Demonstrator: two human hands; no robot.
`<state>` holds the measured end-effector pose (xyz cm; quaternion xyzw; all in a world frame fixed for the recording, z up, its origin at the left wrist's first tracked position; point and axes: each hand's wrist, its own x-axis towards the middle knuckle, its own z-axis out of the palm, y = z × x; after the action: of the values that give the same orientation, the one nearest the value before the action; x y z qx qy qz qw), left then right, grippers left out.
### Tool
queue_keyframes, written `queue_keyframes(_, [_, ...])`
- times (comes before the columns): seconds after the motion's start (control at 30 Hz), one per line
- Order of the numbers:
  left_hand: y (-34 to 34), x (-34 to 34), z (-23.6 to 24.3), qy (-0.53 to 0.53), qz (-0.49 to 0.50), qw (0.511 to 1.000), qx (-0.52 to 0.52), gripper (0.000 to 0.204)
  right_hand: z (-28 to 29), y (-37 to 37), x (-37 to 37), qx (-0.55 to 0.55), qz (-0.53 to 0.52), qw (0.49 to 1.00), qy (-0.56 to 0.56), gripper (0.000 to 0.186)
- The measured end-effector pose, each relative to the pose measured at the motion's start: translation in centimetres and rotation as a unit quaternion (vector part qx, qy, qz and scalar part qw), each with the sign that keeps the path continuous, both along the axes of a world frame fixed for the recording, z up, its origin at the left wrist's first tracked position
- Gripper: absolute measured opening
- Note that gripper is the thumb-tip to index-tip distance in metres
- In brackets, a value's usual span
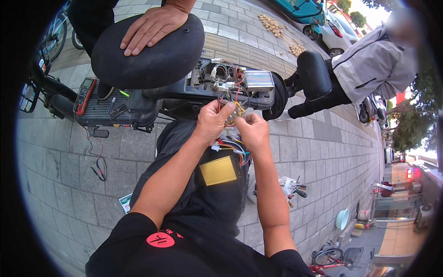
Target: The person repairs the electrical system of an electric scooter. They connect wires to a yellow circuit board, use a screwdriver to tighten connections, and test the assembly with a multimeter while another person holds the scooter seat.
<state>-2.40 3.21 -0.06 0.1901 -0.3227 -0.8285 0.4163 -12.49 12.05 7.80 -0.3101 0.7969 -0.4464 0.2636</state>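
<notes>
My left hand (212, 121) and my right hand (253, 131) meet at the edge of an opened electric scooter body. Fingers of both are pinched on a small bundle of wire terminals (236, 112) with yellowish metal ends; its exact form is hard to make out. Just behind it, coloured wires and white plugs (225, 86) spill from the open compartment, beside a silver finned controller box (258, 80). On my lap lies a gold finned controller box (218, 171), its coloured wires (234, 147) running up below my right hand.
Another person's hand (157, 27) rests flat on the raised black seat (150, 60). A red multimeter (85, 96) sits on the footboard (122, 111), its leads (102, 161) hanging to the paving. Tools (295, 188) stand by my right leg. A person in grey (369, 64) is behind the scooter.
</notes>
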Motion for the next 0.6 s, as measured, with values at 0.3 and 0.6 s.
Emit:
queue_keyframes(0.3, [0.0, 0.3, 0.6, 0.019, -0.010, 0.999, 0.028, 0.024, -0.1, 0.2, 0.7, -0.088, 0.039, 0.995, 0.026, 0.043])
queue_keyframes(0.6, [0.0, 0.1, 0.5, 0.026, -0.004, 0.999, 0.031, 0.023, -0.5, 0.1, 0.5, -0.085, 0.045, 0.995, 0.030, 0.034])
